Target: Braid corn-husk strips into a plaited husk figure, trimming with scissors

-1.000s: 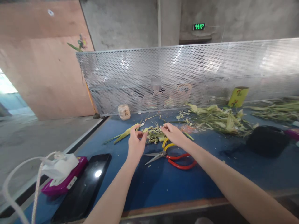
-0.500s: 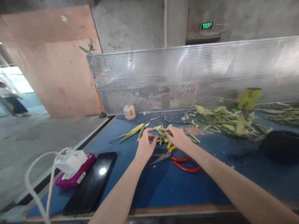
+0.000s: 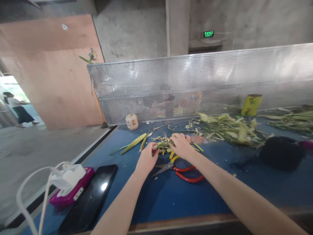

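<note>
Left hand (image 3: pixel 146 158) and right hand (image 3: pixel 182 145) meet over a small heap of green plant bits (image 3: pixel 162 147) on the blue table (image 3: pixel 183 202). The left thumb and fingers curl in at the heap's left end; whether they pinch a piece, I cannot tell. The right hand lies over the other end with its fingers bent down and their tips hidden, so its grip cannot be told either.

Nearest, at the table's left side, lies a dark phone (image 3: pixel 90 199), with a purple box (image 3: pixel 63 200) just beside it. A white plug (image 3: pixel 72 178) sits on the box, and white cables (image 3: pixel 21 195) loop from there. Scissors (image 3: pixel 168 165) with red and yellow handles lie between the forearms, blades parted and pointing left.

Left of the heap is a long leaf (image 3: pixel 134 144); farther back stands a pale lump (image 3: pixel 132 121). To the right are a black bundle (image 3: pixel 278 153), a pile of leaves (image 3: pixel 230 127) and an upright yellow can (image 3: pixel 251 105). Behind them runs a metal mesh panel (image 3: pixel 151 81). Beyond, a person (image 3: pixel 19 109) is at far left, and a green exit sign (image 3: pixel 208 34) shows high up.
</note>
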Demonstrator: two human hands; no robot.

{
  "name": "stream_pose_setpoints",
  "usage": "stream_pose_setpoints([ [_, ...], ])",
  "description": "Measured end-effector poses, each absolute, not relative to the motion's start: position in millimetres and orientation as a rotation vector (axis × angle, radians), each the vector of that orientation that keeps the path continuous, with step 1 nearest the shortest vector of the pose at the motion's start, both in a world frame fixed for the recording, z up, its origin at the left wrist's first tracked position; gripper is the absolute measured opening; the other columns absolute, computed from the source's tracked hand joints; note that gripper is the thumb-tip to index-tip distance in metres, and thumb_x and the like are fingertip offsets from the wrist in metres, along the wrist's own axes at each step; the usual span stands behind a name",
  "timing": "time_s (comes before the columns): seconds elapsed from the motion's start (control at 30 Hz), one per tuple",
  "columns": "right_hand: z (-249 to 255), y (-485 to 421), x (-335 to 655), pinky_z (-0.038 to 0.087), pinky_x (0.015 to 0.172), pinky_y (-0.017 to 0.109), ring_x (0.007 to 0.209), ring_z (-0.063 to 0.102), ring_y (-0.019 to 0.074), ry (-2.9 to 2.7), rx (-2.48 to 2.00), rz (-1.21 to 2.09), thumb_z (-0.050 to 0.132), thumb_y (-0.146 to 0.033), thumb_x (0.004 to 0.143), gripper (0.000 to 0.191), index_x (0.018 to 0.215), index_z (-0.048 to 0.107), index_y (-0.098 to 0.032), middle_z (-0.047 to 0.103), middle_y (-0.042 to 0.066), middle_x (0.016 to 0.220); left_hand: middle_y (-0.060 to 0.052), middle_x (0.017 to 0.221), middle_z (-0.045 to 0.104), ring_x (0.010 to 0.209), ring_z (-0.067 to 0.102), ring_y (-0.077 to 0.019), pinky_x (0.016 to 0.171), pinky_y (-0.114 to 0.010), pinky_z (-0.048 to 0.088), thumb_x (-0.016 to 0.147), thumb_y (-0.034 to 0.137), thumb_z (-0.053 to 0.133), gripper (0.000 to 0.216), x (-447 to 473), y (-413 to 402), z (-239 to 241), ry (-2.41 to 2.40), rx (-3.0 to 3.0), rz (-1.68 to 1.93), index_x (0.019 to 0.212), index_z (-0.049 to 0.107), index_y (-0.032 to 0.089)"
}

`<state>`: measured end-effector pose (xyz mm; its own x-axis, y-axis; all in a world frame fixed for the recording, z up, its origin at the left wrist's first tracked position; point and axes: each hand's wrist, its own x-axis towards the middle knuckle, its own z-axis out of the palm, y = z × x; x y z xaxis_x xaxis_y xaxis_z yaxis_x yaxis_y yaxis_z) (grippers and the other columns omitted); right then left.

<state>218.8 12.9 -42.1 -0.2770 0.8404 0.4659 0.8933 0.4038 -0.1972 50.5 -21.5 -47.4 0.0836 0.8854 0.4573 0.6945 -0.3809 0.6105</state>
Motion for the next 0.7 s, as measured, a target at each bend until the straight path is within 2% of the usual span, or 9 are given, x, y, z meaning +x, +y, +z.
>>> stream_pose_setpoints([
  [0.17, -40.9, 11.3, 219.9, 0.023, 0.078, 0.037, 0.095, 0.043, 0.0216, -2.145, -1.486, -0.134, 0.045, -0.029, 0.079, 0.017, 0.086, 0.058, -0.021, 0.054, 0.006, 0.100, 0.000, 0.068, 0.061, 0.067, 0.060, -0.0153, 0.068, -0.030, 0.046, 0.072, 0.024, 0.047, 0.019, 47.2, -18.2, -45.5, 1.717, 2.138, 1.230, 0.091, 0.048, 0.019],
  [0.4, -40.2, 15.4, 225.1, 0.024, 0.076, 0.037, 0.094, 0.043, 0.0214, -2.100, -1.470, -0.095, 0.042, -0.027, 0.079, 0.018, 0.082, 0.058, -0.021, 0.055, 0.006, 0.097, -0.006, 0.084, 0.062, 0.077, 0.060, -0.0162, 0.071, -0.027, 0.044, 0.072, 0.016, 0.045, 0.022, 29.1, 3.1, -35.3, 2.126, 2.188, 0.824, 0.093, 0.046, 0.017],
  [0.53, -37.6, 13.8, 226.0, 0.024, 0.077, 0.040, 0.093, 0.043, 0.0223, -2.115, -1.423, -0.116, 0.042, -0.027, 0.078, 0.018, 0.081, 0.058, -0.020, 0.054, 0.007, 0.098, -0.013, 0.093, 0.059, 0.091, 0.056, -0.0262, 0.077, -0.037, 0.041, 0.070, 0.016, 0.046, 0.025, 10.8, 15.0, -23.6, 2.346, 2.202, 0.650, 0.095, 0.047, 0.016],
  [0.63, -36.2, 12.8, 226.9, 0.025, 0.078, 0.041, 0.093, 0.043, 0.0229, -2.124, -1.398, -0.131, 0.041, -0.027, 0.078, 0.019, 0.082, 0.058, -0.019, 0.054, 0.008, 0.098, -0.018, 0.093, 0.057, 0.094, 0.053, -0.0346, 0.076, -0.046, 0.038, 0.066, 0.013, 0.048, 0.020, -3.9, 19.3, -21.2, 2.508, 2.180, 0.511, 0.086, 0.048, 0.013],
  [0.7, -36.6, 13.2, 227.9, 0.025, 0.078, 0.041, 0.092, 0.043, 0.0232, -2.122, -1.395, -0.138, 0.041, -0.027, 0.078, 0.019, 0.081, 0.058, -0.018, 0.053, 0.008, 0.098, -0.018, 0.087, 0.057, 0.090, 0.054, -0.0358, 0.074, -0.047, 0.038, 0.069, 0.015, 0.046, 0.012, -13.5, 21.5, -22.4, 2.572, 2.155, 0.448, 0.080, 0.047, 0.012],
])
